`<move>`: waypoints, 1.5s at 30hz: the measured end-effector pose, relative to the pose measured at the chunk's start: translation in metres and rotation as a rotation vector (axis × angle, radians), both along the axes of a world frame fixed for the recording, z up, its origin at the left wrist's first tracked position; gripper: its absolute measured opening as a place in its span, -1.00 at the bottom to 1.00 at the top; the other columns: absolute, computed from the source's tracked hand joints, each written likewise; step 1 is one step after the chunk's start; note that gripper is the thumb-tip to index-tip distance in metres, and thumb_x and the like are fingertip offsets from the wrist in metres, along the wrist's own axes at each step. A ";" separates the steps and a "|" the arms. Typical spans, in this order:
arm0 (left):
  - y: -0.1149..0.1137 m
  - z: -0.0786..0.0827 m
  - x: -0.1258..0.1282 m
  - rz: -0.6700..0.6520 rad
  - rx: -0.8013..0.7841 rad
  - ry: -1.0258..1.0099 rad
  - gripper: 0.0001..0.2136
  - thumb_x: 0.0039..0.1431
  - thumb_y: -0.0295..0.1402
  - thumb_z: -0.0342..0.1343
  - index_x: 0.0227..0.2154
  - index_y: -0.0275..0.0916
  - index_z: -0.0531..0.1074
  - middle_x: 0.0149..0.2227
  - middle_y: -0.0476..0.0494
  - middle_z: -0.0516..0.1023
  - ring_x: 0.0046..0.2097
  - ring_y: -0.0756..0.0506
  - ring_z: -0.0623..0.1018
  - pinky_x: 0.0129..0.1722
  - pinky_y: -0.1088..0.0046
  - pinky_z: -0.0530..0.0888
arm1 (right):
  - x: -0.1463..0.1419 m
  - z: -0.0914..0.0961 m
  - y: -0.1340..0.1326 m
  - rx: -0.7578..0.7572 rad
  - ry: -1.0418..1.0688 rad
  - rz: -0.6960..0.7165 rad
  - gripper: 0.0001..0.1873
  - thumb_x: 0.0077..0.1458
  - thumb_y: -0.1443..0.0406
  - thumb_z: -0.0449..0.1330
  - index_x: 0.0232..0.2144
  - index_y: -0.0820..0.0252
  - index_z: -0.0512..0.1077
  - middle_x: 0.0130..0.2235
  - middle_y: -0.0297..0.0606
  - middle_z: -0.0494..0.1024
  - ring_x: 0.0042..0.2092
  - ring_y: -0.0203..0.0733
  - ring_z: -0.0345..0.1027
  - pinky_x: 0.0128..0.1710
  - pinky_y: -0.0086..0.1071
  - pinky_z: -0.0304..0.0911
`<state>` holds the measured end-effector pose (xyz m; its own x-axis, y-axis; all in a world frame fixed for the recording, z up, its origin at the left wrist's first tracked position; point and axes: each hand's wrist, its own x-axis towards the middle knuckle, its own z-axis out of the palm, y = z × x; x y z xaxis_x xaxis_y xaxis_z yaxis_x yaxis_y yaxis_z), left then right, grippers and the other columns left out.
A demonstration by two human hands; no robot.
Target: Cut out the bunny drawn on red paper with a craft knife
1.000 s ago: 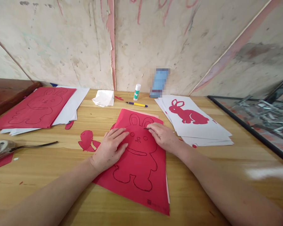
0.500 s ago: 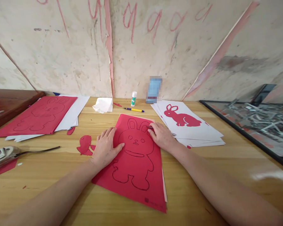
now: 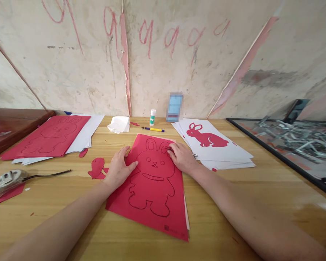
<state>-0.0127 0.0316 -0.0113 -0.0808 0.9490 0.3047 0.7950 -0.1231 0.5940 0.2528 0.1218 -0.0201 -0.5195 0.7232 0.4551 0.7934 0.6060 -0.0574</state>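
Note:
A red sheet of paper (image 3: 152,195) with a rabbit outline drawn in black lies on the wooden table in front of me. My left hand (image 3: 119,169) lies flat on the sheet's left edge, fingers stretched out. My right hand (image 3: 181,157) rests at the rabbit's right ear with its fingers pinched around a thin dark tool (image 3: 170,149), whose tip touches the paper. A small red paper cut-out (image 3: 97,168) lies just left of my left hand.
A stack of white sheets with a red rabbit cut-out (image 3: 206,138) is at the right. Red and white sheets (image 3: 54,136) lie at the left. A glue stick (image 3: 152,117), pen (image 3: 153,129), crumpled tissue (image 3: 118,124) and blue box (image 3: 174,107) stand near the wall. A glass panel (image 3: 288,141) lies far right.
The view has tilted upward, so everything sits lower and smaller in the picture. My left hand has slid a little leftward toward the sheet's edge. The right hand stays at the ear.

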 end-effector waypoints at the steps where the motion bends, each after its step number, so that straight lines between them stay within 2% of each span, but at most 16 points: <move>1: 0.000 0.000 0.000 -0.006 0.004 0.002 -0.49 0.09 -0.24 0.14 0.10 -0.22 0.21 -0.04 -0.23 0.45 -0.01 -0.23 0.47 -0.04 0.13 0.42 | 0.000 0.000 0.000 0.000 -0.003 0.001 -0.78 0.23 0.28 -0.04 -0.21 0.26 0.36 -0.20 -0.05 0.47 -0.15 -0.06 0.30 -0.12 -0.21 0.20; 7: 0.000 0.002 0.003 -0.056 -0.017 0.058 -0.49 0.07 -0.23 0.16 0.09 -0.22 0.23 0.09 -0.25 0.39 0.14 -0.28 0.35 0.10 0.04 0.30 | -0.003 0.004 0.003 -0.031 -0.017 0.006 -0.78 0.24 0.28 -0.04 -0.23 0.27 0.36 -0.22 -0.07 0.46 -0.16 -0.06 0.30 -0.13 -0.23 0.21; 13: 0.000 0.001 0.001 -0.061 0.026 0.010 -0.49 0.08 -0.25 0.15 0.09 -0.20 0.22 0.06 -0.23 0.40 0.11 -0.24 0.39 0.05 0.12 0.38 | -0.006 0.002 0.009 -0.055 0.016 0.011 -0.76 0.26 0.26 -0.06 -0.23 0.27 0.35 -0.22 -0.07 0.44 -0.18 -0.08 0.30 -0.16 -0.23 0.21; 21: 0.000 0.000 0.002 0.005 -0.046 -0.053 -0.43 0.02 -0.25 0.19 0.12 -0.22 0.22 0.16 -0.24 0.30 0.13 -0.25 0.37 0.09 0.14 0.35 | -0.006 -0.002 0.017 -0.091 0.062 0.025 -0.78 0.25 0.24 -0.04 -0.25 0.23 0.35 -0.25 -0.09 0.42 -0.20 -0.07 0.29 -0.16 -0.23 0.22; 25: -0.001 0.000 0.001 0.006 -0.027 -0.095 -0.44 0.01 -0.26 0.19 0.11 -0.19 0.24 0.12 -0.24 0.34 0.07 -0.24 0.42 0.01 0.17 0.41 | -0.005 -0.003 0.017 -0.100 0.074 0.027 -0.79 0.24 0.22 -0.02 -0.24 0.22 0.34 -0.26 -0.11 0.43 -0.20 -0.07 0.29 -0.18 -0.23 0.24; 29: -0.002 0.001 0.000 0.022 -0.017 -0.116 -0.46 0.00 -0.25 0.20 0.09 -0.20 0.26 0.04 -0.21 0.41 0.00 -0.20 0.47 -0.04 0.21 0.45 | -0.003 -0.004 0.015 -0.114 0.130 0.065 -0.78 0.23 0.21 0.00 -0.17 0.21 0.32 -0.20 -0.09 0.43 -0.13 -0.04 0.30 -0.12 -0.18 0.24; 33: -0.003 0.002 -0.001 0.047 -0.040 -0.115 -0.46 0.01 -0.22 0.18 0.09 -0.20 0.26 0.01 -0.19 0.43 -0.02 -0.19 0.49 -0.02 0.20 0.45 | -0.002 -0.003 0.011 -0.122 0.172 0.116 -0.74 0.21 0.21 0.02 -0.10 0.20 0.30 -0.15 -0.08 0.42 -0.08 -0.02 0.29 -0.06 -0.12 0.24; 37: -0.003 0.000 -0.001 0.014 -0.006 -0.094 -0.45 0.03 -0.26 0.16 0.11 -0.20 0.22 0.13 -0.21 0.35 0.13 -0.22 0.38 0.11 0.16 0.35 | -0.002 0.004 0.000 -0.083 0.186 0.176 -0.74 0.18 0.25 0.05 -0.08 0.19 0.30 -0.13 -0.06 0.42 -0.06 0.00 0.28 -0.06 -0.09 0.25; 40: -0.004 -0.001 0.001 0.000 0.008 -0.063 -0.42 0.01 -0.29 0.17 0.13 -0.23 0.19 0.18 -0.24 0.27 0.21 -0.22 0.29 0.19 0.15 0.26 | -0.007 0.016 -0.018 -0.009 0.176 0.249 -0.77 0.16 0.26 0.09 -0.13 0.21 0.34 -0.15 -0.05 0.42 -0.09 -0.01 0.28 -0.11 -0.13 0.27; 42: -0.005 -0.001 0.002 -0.008 0.000 -0.045 -0.40 0.01 -0.29 0.18 0.14 -0.24 0.18 0.20 -0.25 0.25 0.23 -0.21 0.26 0.22 0.15 0.23 | -0.013 0.025 -0.034 -0.080 0.177 0.361 -0.82 0.17 0.24 0.10 -0.19 0.18 0.36 -0.20 -0.12 0.43 -0.14 -0.08 0.29 -0.14 -0.18 0.27; 45: -0.006 0.001 0.003 -0.014 -0.006 -0.037 -0.40 0.02 -0.31 0.18 0.15 -0.23 0.17 0.20 -0.24 0.25 0.23 -0.19 0.25 0.22 0.16 0.22 | -0.023 0.034 -0.056 -0.304 0.095 0.502 -0.90 0.14 0.26 0.14 -0.29 0.16 0.39 -0.27 -0.20 0.42 -0.21 -0.17 0.30 -0.23 -0.29 0.29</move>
<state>-0.0100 0.0256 -0.0098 -0.0787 0.9519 0.2961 0.7709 -0.1302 0.6235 0.2301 0.0654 0.0134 -0.7989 0.5046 0.3274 0.3968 0.8512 -0.3437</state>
